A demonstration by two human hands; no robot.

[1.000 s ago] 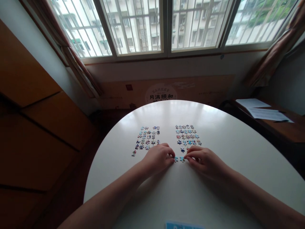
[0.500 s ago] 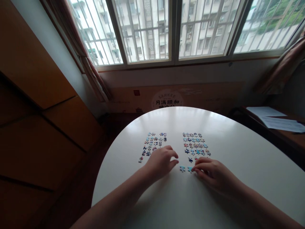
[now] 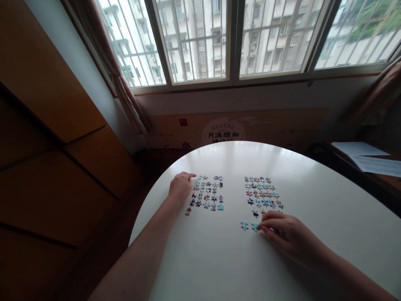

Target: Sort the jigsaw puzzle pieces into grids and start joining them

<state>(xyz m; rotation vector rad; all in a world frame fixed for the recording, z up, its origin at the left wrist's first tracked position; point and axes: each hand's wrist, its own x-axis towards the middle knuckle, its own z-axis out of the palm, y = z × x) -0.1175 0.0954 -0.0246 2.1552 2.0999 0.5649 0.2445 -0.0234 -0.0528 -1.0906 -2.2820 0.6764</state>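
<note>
Small jigsaw pieces lie in rows on a white round table [image 3: 200,259], in a left group [image 3: 206,196] and a right group [image 3: 261,193]. My left hand [image 3: 181,185] is at the upper left corner of the left group, its index finger stretched out beside a light piece [image 3: 199,177]. Nothing shows in that hand. My right hand [image 3: 282,229] is below the right group, its fingers pinched on the edge of a light blue puzzle piece [image 3: 255,226]. Another light blue piece [image 3: 244,225] lies just left of it.
Papers [image 3: 360,149] lie on a brown desk at the right. A barred window [image 3: 200,42] and a printed panel [image 3: 272,127] are beyond the table. Wooden cabinets [image 3: 37,188] stand at the left.
My left hand has moved left and away from me, uncovering the lower right pieces of the left group. My right hand stays at the same light blue piece. The view has shifted slightly.
</note>
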